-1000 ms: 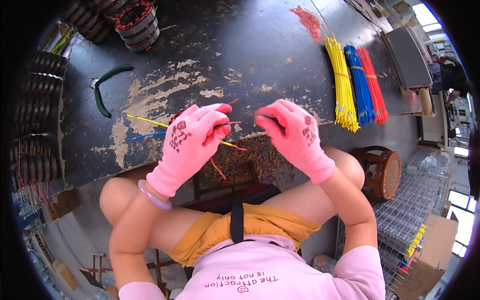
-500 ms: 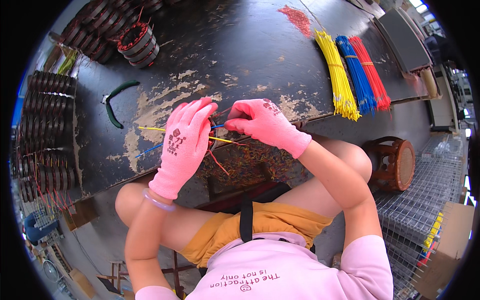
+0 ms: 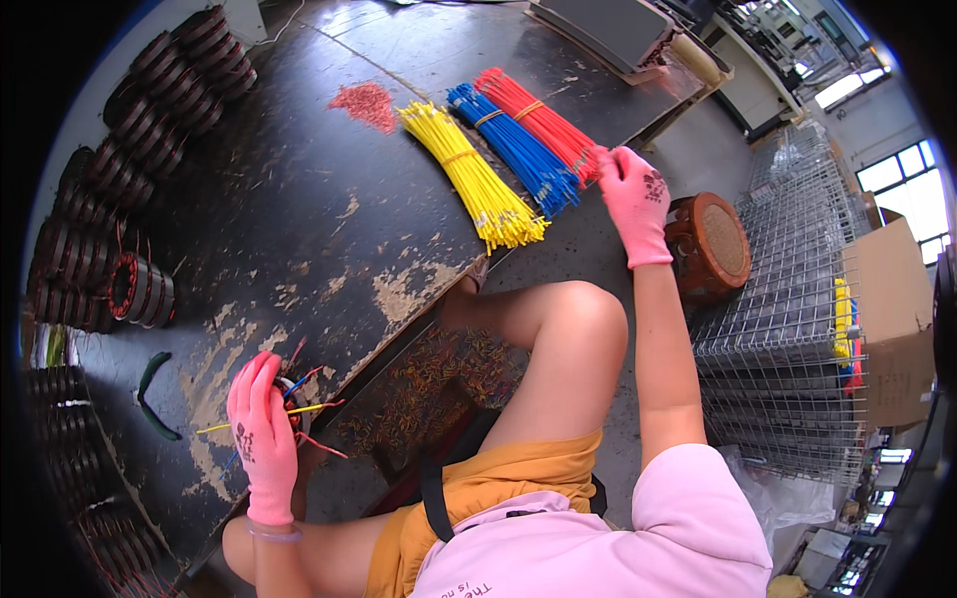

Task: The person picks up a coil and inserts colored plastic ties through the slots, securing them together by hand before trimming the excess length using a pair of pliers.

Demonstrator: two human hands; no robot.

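Note:
My left hand (image 3: 261,429), in a pink glove, is closed around a small wound motor stator (image 3: 291,401) at the table's front edge, mostly hidden by the fingers. Yellow, blue and red leads stick out of it on both sides. Out to the right, my right hand (image 3: 636,209), also pink-gloved, pinches at the near ends of a tied bundle of red wires (image 3: 533,118). How many wires lie between its fingertips is too small to tell. Beside that bundle lie a blue wire bundle (image 3: 513,148) and a yellow wire bundle (image 3: 467,171), each banded.
Green-handled snips (image 3: 150,394) lie on the worn black table (image 3: 299,239) at left. Stacked stators (image 3: 164,105) line its far left side. A pile of red bits (image 3: 364,105) sits behind the bundles. A wooden stool (image 3: 710,244) and wire-mesh cage (image 3: 778,329) stand at right.
My right hand has left the stator and reached out right to the red wires. My left hand still holds the stator. The view has turned right.

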